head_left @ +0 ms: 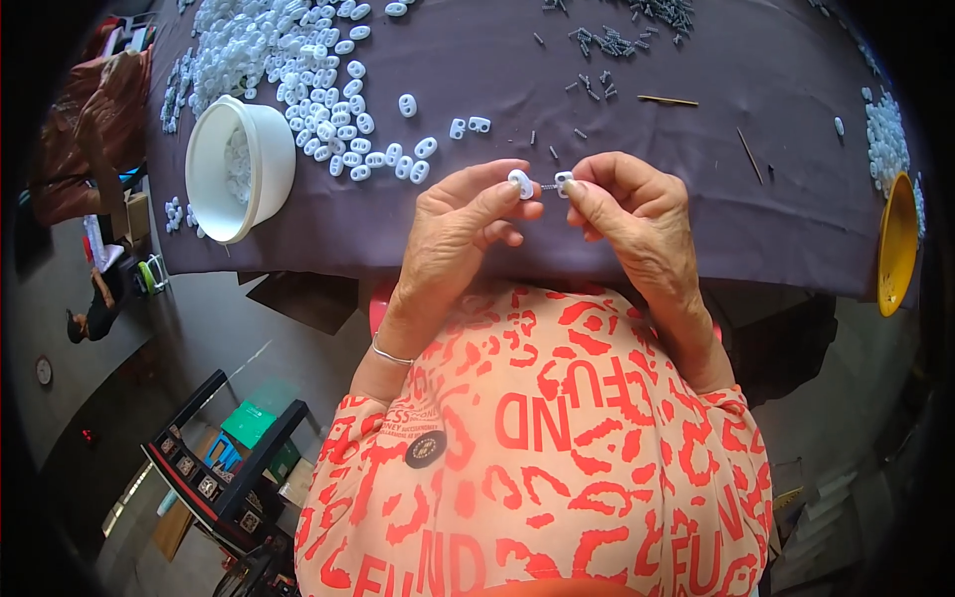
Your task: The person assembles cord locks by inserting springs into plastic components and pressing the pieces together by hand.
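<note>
My left hand [446,227] pinches a white oval two-hole cord-lock shell [521,183] between thumb and fingers, just in from the table's near edge. Facing it, a smaller white cord-lock insert [564,181] with a hole is gripped by the fingertips of my right hand [645,217]. A thin metal spring [547,187] bridges the gap between the two pieces. Which of them the spring is fixed to, I cannot tell. Just beyond my fingers lie a few loose springs [554,152] and a pair of white inserts [478,125].
A dark cloth covers the table [776,234]. Many white oval shells [318,99] are heaped at the far left, by a white tub [269,174]. Springs [612,42] are scattered at the back. Two thin sticks [668,100] and a yellow dish [896,249] are on the right.
</note>
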